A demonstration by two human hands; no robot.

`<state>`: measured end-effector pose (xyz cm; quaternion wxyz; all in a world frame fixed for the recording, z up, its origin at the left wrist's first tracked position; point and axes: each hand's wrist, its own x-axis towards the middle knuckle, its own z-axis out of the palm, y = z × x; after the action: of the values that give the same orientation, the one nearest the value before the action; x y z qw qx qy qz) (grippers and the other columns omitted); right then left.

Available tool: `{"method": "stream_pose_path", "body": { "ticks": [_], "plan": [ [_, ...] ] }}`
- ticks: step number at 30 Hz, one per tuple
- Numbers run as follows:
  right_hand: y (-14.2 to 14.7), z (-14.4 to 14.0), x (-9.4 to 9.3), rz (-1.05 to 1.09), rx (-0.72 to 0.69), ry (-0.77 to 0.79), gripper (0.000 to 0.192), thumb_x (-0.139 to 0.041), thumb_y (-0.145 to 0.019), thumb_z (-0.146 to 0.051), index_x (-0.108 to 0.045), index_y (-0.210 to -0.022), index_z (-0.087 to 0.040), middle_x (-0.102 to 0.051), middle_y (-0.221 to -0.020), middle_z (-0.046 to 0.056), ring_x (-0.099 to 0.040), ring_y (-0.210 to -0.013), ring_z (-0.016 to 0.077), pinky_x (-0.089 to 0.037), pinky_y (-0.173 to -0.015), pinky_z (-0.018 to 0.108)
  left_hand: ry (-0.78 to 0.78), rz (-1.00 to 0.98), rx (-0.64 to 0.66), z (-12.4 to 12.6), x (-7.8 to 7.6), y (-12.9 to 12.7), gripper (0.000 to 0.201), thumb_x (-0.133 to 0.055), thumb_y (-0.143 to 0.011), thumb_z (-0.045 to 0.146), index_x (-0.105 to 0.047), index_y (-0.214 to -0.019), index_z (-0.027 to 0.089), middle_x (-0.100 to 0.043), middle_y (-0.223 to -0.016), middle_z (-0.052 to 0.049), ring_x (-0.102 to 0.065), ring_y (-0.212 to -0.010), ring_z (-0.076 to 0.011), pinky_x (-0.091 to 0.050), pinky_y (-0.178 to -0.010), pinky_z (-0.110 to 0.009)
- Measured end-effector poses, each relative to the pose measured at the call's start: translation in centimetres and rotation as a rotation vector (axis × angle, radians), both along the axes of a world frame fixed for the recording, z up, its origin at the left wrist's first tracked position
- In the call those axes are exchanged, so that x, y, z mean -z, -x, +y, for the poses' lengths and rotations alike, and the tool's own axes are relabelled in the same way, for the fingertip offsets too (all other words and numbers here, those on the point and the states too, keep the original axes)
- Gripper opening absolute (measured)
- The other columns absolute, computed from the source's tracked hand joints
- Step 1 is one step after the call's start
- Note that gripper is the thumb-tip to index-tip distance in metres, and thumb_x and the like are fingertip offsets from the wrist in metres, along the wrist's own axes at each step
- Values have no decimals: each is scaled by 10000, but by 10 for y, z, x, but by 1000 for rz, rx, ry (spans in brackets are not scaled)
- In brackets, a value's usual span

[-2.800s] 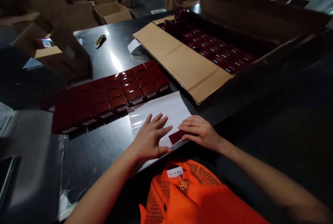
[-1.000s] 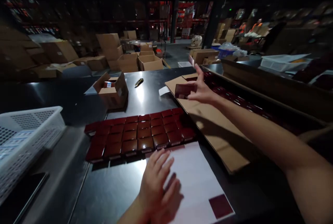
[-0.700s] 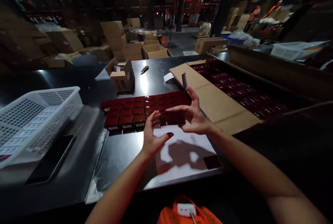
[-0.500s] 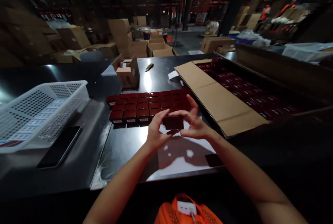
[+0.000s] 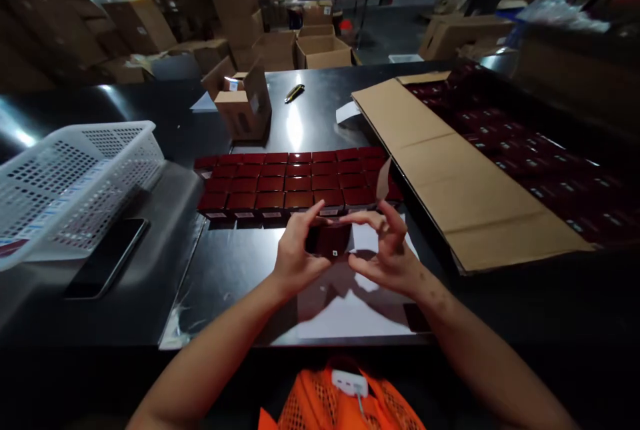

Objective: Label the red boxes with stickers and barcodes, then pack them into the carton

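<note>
My left hand (image 5: 296, 255) and my right hand (image 5: 387, 251) hold one small dark red box (image 5: 329, 241) between them, just above a white sheet (image 5: 345, 313) at the table's near edge. A small pale strip (image 5: 383, 179) sticks up from my right fingers. Behind the hands, several matching red boxes (image 5: 295, 183) stand in neat rows on the dark table (image 5: 220, 277). A dark red sticker (image 5: 417, 317) lies on the sheet's right corner.
A large open carton (image 5: 465, 170) with more red boxes fills the right side, its flap lying flat. A white mesh basket (image 5: 65, 183) and a black phone (image 5: 106, 258) sit at the left. A small open carton (image 5: 245, 107) and a pen-like tool (image 5: 294, 93) lie further back.
My right hand fetched a red box from the carton on the right and brought it in front of me. My left hand left the sheet and joined it on the box.
</note>
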<state>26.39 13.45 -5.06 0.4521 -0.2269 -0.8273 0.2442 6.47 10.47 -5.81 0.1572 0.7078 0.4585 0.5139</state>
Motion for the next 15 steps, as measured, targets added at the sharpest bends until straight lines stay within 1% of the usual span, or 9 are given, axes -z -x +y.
{"method": "stream_pose_path", "body": {
  "ticks": [2,4,6,8,10,12,14,15],
  "plan": [
    [2,-4,3,56,9,51,1003,-621,-784,-47,-15,-1504,-395,-603,-1187,65,-632,-1097,229,-586,-906,479,2,-30,36,0,1,0,967,-860,-687,319,-329,-1494,292,-697,-1050,-44,-665,-964,-196,-538,-879,-351],
    [6,-8,3,164,46,186,968,-637,-783,-62,-60,-1476,-414,-600,-1159,46,-637,-1090,227,-608,-871,456,-3,-117,88,2,1,2,1030,-875,-665,390,-292,-1508,294,-688,-1109,-64,-664,-1016,-207,-533,-906,-356],
    [11,-10,2,283,79,365,960,-700,-771,-102,-94,-1437,-434,-603,-1123,27,-649,-1071,224,-626,-831,422,-2,-209,119,6,0,5,1096,-891,-606,488,-298,-1505,288,-646,-1242,-111,-638,-1127,-241,-522,-946,-371],
    [16,-11,1,398,58,521,973,-784,-739,-176,-124,-1400,-450,-604,-1094,16,-665,-1047,224,-636,-797,395,59,-252,145,9,0,7,1089,-890,-566,548,-359,-1478,278,-582,-1366,-152,-600,-1214,-277,-514,-979,-394],
    [21,-11,3,491,-1,620,992,-853,-690,-259,-157,-1369,-459,-597,-1094,12,-677,-1030,227,-642,-768,380,152,-257,197,11,1,9,949,-885,-579,542,-485,-1392,258,-555,-1410,-167,-583,-1252,-302,-512,-1004,-422],
    [24,-10,6,519,-48,677,971,-869,-682,-321,-177,-1348,-466,-587,-1116,11,-689,-1009,224,-642,-755,382,204,-277,259,11,3,7,740,-881,-622,485,-599,-1257,232,-591,-1377,-167,-601,-1241,-308,-512,-1026,-451],
    [21,-8,7,479,-37,666,948,-864,-690,-353,-184,-1341,-465,-570,-1172,25,-679,-1050,232,-631,-819,427,180,-331,290,9,2,5,585,-878,-657,412,-643,-1156,218,-649,-1307,-155,-623,-1223,-297,-520,-1032,-459],
    [18,-7,5,442,-3,617,949,-862,-690,-363,-183,-1345,-462,-547,-1227,44,-653,-1116,247,-606,-893,470,153,-358,291,8,2,4,542,-876,-667,379,-648,-1130,215,-676,-1265,-146,-640,-1203,-289,-531,-1023,-454]
  ]
}}
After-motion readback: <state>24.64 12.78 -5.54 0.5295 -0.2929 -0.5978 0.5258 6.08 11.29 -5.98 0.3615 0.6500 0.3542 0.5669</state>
